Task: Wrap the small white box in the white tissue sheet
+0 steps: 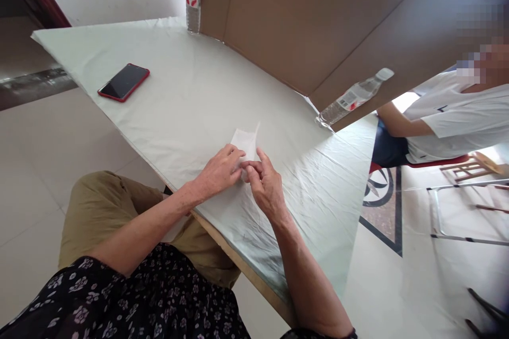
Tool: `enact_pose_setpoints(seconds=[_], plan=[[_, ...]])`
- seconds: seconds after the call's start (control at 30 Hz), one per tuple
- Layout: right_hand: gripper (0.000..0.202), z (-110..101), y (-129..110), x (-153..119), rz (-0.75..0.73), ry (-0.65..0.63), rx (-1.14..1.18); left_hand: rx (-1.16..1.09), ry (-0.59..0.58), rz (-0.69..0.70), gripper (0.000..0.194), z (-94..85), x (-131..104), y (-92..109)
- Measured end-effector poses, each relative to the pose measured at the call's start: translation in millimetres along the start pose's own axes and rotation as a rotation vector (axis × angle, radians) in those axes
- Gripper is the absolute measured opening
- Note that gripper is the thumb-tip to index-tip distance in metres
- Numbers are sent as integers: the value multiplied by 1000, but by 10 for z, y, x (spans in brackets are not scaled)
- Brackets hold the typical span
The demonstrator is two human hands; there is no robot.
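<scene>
A small piece of thin white paper [245,140], perhaps a tissue, lies near the table's front edge with a narrow strip sticking up at its right side. My left hand [222,170] presses on its near left part, fingers bent and closed on it. From the right, my right hand [267,183] meets the left one at the paper's near end. Its thumb and some fingers pinch there, while another finger points up beside the paper. The fingertips of both hands nearly touch, and they hide the paper's near edge.
A pale cloth [170,100] covers the table. A phone in a red case [124,82] lies at the left. Two water bottles [193,2] stand against a tall brown cardboard panel [274,16]. A seated person in a white shirt [457,116] is at the right.
</scene>
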State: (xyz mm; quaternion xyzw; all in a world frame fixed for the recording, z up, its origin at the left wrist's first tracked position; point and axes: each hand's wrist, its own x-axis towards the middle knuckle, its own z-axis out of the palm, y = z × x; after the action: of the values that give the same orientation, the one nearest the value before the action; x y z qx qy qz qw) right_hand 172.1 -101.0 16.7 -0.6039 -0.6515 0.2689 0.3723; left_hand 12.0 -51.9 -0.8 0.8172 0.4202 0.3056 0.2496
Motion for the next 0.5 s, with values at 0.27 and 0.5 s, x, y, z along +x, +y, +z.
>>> enact_pose_setpoints(seconds=[0.27,0.5], plan=[[68,-18,2,2,-128,-109,-297,-187,148,-196,19,46,-12,57],[65,-146,148,86,-56,-101,27,-98,71,-189,13,79,39,95]])
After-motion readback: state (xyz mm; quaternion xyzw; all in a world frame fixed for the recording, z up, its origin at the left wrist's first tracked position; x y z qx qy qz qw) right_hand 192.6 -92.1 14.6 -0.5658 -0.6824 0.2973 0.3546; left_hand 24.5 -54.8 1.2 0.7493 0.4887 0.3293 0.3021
